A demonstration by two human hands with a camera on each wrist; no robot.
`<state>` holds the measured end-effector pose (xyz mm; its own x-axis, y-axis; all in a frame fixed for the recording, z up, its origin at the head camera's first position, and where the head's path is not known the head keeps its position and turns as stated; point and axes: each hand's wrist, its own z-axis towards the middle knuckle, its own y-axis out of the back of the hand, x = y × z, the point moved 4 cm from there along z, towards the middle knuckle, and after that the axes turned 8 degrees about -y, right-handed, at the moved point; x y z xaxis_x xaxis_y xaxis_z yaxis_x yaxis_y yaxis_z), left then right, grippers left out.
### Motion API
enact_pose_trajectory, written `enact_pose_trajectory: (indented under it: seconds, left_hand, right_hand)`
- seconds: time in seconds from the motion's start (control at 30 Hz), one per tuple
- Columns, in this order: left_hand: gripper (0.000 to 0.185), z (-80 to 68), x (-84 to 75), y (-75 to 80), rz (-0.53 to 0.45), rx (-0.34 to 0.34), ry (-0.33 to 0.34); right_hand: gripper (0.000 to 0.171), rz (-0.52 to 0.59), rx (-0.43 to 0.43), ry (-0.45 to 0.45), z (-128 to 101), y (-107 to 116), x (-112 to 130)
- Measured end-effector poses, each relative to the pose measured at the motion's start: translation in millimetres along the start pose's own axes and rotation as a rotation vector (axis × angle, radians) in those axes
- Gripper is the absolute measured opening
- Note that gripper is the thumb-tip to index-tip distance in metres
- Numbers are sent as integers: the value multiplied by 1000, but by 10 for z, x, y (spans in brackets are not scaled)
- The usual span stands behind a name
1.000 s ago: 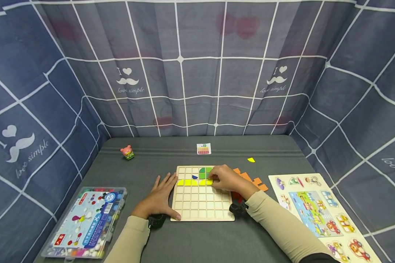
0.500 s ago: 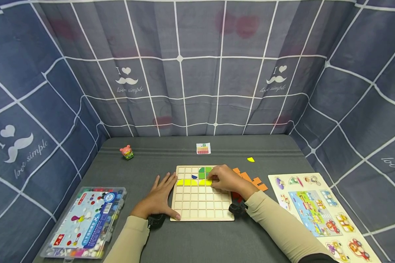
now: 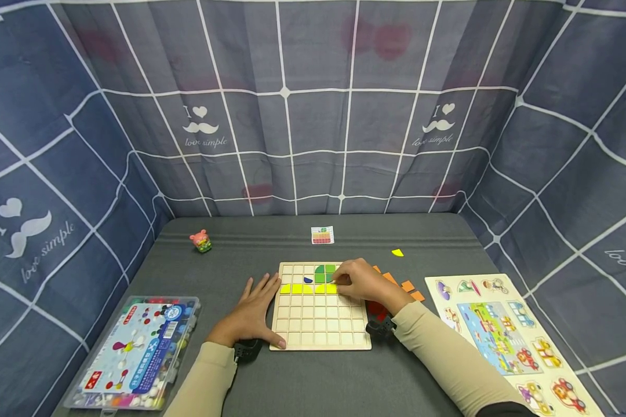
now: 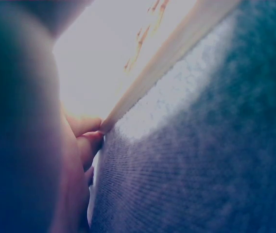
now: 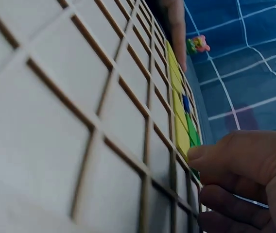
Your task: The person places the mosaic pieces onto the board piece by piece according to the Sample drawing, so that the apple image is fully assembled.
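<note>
A wooden grid board (image 3: 318, 324) lies on the grey table. Its upper rows hold a row of yellow tiles (image 3: 302, 288), green pieces (image 3: 324, 272) and a small blue piece (image 3: 308, 280). My right hand (image 3: 357, 281) has its fingers curled over the board's upper right and pinches the rightmost yellow tile (image 3: 332, 288). In the right wrist view the thumb (image 5: 211, 153) meets that tile's (image 5: 181, 136) end. My left hand (image 3: 253, 313) lies flat beside the board, its thumb against the left edge (image 4: 177, 48).
Orange tiles (image 3: 409, 286) and red pieces (image 3: 377, 310) lie right of the board, with a yellow quarter piece (image 3: 397, 252) beyond. A picture puzzle (image 3: 506, 336) sits far right, a plastic bead box (image 3: 135, 350) front left. A pig toy (image 3: 202, 241) and a small card (image 3: 322, 235) lie at the back.
My right hand has shifted slightly up and to the left at the yellow tile, uncovering more of the orange tiles. The left hand has not moved.
</note>
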<state>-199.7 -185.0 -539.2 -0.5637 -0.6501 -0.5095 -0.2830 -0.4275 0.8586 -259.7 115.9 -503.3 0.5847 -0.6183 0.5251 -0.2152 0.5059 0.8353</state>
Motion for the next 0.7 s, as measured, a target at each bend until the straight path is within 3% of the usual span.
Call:
enact_pose_trajectory:
  seconds: [0.13,0.47,0.7]
  left_hand:
    - [157,1,-1,1,2,-3,-4]
    - [157,2,-8,4,4,0,-2]
    - [157,1,-15,5,8,1,-2]
  right_hand:
    - [20,-5,-40,-45,-19,157,-96]
    - [19,-43,-111,-287,-78,569,-608]
    - [18,-150,-289,-466,-179,844,-924]
